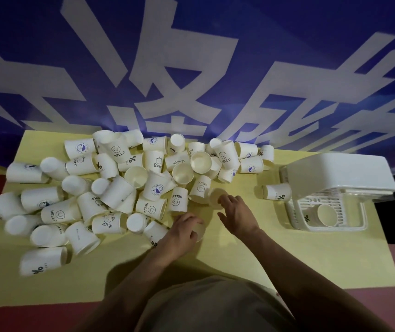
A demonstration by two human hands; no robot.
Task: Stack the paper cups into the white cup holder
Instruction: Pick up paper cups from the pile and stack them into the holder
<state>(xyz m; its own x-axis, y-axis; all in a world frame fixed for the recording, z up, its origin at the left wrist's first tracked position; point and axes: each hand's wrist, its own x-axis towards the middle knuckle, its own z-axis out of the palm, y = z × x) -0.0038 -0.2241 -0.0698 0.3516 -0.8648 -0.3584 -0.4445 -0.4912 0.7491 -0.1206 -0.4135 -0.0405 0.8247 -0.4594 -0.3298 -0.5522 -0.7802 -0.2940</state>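
**Cup stacking: 2 hands at the pile, 1 cup in the holder**

Nearest the camera: the person's torso and both forearms, reaching far across the yellow mat [239, 259].

Left to right:
- Loose pile of paper cups [110, 188] fills the left and centre of the mat. Most lie on their sides, some overlap. Well over 40; no exact count possible.
- Left hand [184, 227], fingers curled round a cup [200, 230] at the near edge of the pile.
- Right hand [236, 212], fingers spread, tips on or just at another cup [217, 197]. Can't tell if it's gripped yet.
- 1 stray cup [276, 191] on its side, just left of the holder.
- White cup holder [335, 188] at the far right, with 1 cup [323, 215] lying in its tray.

Risks, my read:
- Cups lean on each other, so pulling one could roll its neighbours toward the mat edge.
- Thin paper walls: a hard squeeze could dent a rim, and nesting would jam.
- Mixed orientations: a cup fed in the wrong way round won't stack.
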